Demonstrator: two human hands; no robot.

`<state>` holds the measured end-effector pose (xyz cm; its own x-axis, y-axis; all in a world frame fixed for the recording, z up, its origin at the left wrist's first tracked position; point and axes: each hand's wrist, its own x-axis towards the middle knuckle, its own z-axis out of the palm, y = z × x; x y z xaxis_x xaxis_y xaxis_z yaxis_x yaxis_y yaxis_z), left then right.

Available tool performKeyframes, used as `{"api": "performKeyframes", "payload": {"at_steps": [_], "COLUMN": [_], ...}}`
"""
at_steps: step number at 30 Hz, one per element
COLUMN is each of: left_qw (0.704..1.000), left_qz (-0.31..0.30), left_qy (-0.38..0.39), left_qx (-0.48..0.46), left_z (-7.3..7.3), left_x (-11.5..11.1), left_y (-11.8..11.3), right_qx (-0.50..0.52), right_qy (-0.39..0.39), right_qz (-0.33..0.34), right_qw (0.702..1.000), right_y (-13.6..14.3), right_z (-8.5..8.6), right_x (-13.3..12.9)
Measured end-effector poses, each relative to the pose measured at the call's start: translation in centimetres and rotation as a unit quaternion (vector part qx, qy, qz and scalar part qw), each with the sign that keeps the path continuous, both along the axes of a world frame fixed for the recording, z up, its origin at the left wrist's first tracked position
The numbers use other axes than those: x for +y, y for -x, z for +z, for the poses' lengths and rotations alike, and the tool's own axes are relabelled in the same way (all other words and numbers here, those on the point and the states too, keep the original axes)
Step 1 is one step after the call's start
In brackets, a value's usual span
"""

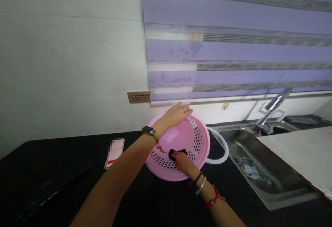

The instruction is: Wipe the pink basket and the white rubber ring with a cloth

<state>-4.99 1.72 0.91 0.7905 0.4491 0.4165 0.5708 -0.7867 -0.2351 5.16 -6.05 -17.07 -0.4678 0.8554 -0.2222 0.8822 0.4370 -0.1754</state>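
Observation:
A pink plastic colander (174,175) with rows of holes sits on the dark countertop, its inside facing me. My left hand (176,114) lies over its far rim and holds it there; the fingers reach past the edge and the thumb is hard to see. Down inside the colander, my right hand (183,162) is closed on a small black cloth (171,154), pressed against the lower perforated wall. Most of the cloth is hidden under the fingers.
A phone (114,153) lies on the counter to the left. Right of the colander is a white ring-shaped hoop (225,151), then a steel sink (261,161) with a faucet (275,107). A pale board (303,151) covers part of the sink. Behind are a wall socket (140,97) and a purple blind (233,50).

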Motion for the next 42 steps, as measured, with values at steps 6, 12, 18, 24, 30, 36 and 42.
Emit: {"api": "performKeyframes", "payload": {"at_steps": [6,12,18,24,30,36,42], "left_qw": [0.990,0.959,0.974,0.951,0.952,0.970,0.978], "left_qz": [0.081,0.240,0.031,-0.039,0.012,0.126,-0.032], "left_qy": [0.112,0.145,0.218,0.306,0.303,0.199,0.165], "left_qx": [-0.024,-0.039,-0.053,-0.033,0.027,-0.061,-0.123], "left_z": [1.1,1.1,1.6,2.3,3.6,2.5,0.9], "left_x": [0.3,-0.3,1.6,3.3,4.5,4.2,4.5], "left_y": [4.4,3.7,3.6,4.7,3.7,2.9,5.2], "right_qx": [-0.007,-0.002,0.050,0.052,0.070,0.070,0.033], "right_qy": [-0.007,-0.002,0.017,0.023,0.019,0.046,0.024], "right_qz": [-0.015,-0.019,-0.044,-0.078,-0.044,-0.020,-0.042], "right_qw": [1.000,1.000,0.998,0.995,0.996,0.996,0.998], "right_y": [2.2,1.7,3.1,4.8,2.6,1.4,3.5], "right_z": [0.4,0.3,0.5,0.3,1.9,4.1,3.3], "right_x": [-0.7,-0.6,-1.3,-1.8,-1.6,-1.2,-1.9]}}
